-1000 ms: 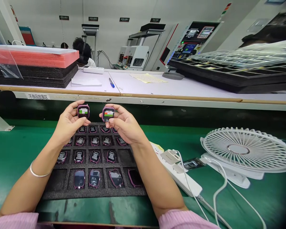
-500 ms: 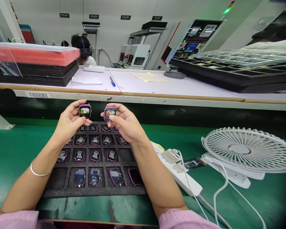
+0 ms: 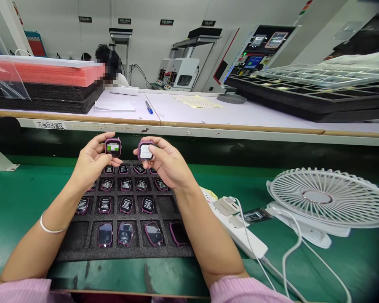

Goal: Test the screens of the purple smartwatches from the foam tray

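Observation:
Between the thumb and fingers of my left hand [image 3: 94,159] is a purple-cased smartwatch [image 3: 113,146], its lit screen showing green and white blocks. My right hand [image 3: 167,162] grips a second purple smartwatch [image 3: 144,151], whose screen is mostly white, with the thumb at the screen's right side. Both watches are held up side by side, apart, over the far edge of a black foam tray [image 3: 120,253]. Rows of similar watches lie in its compartments, many with white text on dark screens; the nearest row, with a dark-screened watch [image 3: 105,234], shows no text. My forearms hide parts of the tray.
Right of the tray lie a white power strip [image 3: 236,235] with plugged-in chargers and cables, and a white fan [image 3: 328,198]. A raised shelf [image 3: 189,115] behind carries foam stacks [image 3: 44,90], papers, a blue pen [image 3: 149,107] and black trays [image 3: 303,99]. A person sits beyond it.
The watch screen in my right hand has gone from red and green blocks to mostly white. My right thumb has shifted up a little on it. My left hand has hardly moved.

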`<state>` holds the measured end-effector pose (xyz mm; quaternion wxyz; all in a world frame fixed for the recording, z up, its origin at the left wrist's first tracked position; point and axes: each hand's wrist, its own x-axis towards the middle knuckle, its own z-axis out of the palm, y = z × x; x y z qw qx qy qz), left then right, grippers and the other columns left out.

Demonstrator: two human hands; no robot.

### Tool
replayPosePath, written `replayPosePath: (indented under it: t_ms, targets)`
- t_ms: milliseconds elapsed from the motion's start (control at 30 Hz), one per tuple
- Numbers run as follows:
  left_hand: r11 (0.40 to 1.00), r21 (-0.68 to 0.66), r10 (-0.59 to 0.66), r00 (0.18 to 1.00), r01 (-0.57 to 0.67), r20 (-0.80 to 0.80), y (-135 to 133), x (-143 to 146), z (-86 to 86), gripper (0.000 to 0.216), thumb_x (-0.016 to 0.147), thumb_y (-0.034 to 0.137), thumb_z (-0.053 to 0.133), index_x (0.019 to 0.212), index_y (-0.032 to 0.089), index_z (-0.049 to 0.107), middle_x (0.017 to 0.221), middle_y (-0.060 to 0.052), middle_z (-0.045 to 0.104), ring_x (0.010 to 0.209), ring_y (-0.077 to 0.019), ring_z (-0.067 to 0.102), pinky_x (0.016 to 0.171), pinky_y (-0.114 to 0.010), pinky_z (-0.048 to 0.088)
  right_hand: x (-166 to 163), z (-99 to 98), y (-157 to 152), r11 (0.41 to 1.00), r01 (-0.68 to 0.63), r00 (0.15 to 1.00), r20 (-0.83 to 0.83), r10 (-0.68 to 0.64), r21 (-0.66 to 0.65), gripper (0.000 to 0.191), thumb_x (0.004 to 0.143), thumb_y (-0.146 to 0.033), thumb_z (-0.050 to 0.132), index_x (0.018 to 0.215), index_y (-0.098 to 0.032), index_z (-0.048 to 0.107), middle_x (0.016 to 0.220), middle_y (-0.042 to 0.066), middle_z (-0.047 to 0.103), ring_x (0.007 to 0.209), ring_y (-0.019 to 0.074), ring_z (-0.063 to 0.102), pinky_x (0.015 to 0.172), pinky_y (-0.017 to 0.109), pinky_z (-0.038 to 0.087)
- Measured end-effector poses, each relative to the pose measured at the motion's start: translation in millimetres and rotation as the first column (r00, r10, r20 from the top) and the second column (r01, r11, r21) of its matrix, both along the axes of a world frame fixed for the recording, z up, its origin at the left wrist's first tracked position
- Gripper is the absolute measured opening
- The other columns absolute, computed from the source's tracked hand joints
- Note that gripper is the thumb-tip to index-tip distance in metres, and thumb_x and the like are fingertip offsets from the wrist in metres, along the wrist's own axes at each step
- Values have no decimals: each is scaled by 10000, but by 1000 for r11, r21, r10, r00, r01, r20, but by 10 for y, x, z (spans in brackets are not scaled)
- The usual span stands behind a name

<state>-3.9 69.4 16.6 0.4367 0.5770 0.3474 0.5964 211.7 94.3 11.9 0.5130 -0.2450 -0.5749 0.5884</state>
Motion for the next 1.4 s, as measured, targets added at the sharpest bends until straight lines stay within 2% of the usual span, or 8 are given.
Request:
replayPosePath:
  t_ms: [133, 433, 933, 1233, 1400]
  targets:
    - [1000, 18, -2, 1000, 2, 2, 9, 8, -13, 540, 747, 144, 720, 1272, 188, 607, 1041, -45, 737, 685, -142, 745, 682, -253, 668, 6, 6, 6, 1000, 6, 1000, -17, -6, 2, 492, 815, -553, 812, 1110, -215, 610, 933, 54, 720, 640, 128, 586, 590, 274, 507]
    - [999, 43, 5, 1000, -5, 1, 34, -23, -22, 546, 746, 129, 709, 1280, 176, 606, 1023, -34, 731, 685, -143, 751, 677, -244, 671, 22, 24, -35, 1000, -3, 999, 41, 2, 23, 468, 827, -320, 748, 1249, -212, 577, 1089, 63, 726, 703, 131, 663, 688, 305, 553]
    - [998, 56, 1, 1000, -1, -1, 22, -24, -14, 542, 756, 116, 700, 1286, 166, 596, 1027, -32, 727, 677, -130, 748, 671, -225, 665, 29, 3, -32, 996, -45, 999, 29, 43, 74, 575, 744, -198, 785, 1270, -226, 555, 1078, 35, 721, 748, 132, 685, 706, 287, 577]
    - [998, 59, -1, 1000, 1, -8, 25, -38, -13, 547, 758, 117, 701, 1292, 167, 592, 1042, -40, 730, 707, -135, 754, 684, -228, 668, 34, 4, -26, 997, -35, 998, 55, 32, 64, 487, 844, -345, 761, 1271, -213, 568, 1060, 47, 721, 708, 132, 669, 690, 304, 575]
    - [999, 53, 5, 1000, -5, -4, 28, -30, -10, 553, 750, 116, 707, 1288, 170, 591, 1049, -42, 734, 700, -138, 750, 683, -237, 668, 47, -14, -31, 995, -35, 997, 69, 29, 92, 533, 829, -305, 794, 1305, -228, 566, 1127, 56, 720, 765, 142, 690, 735, 300, 600]
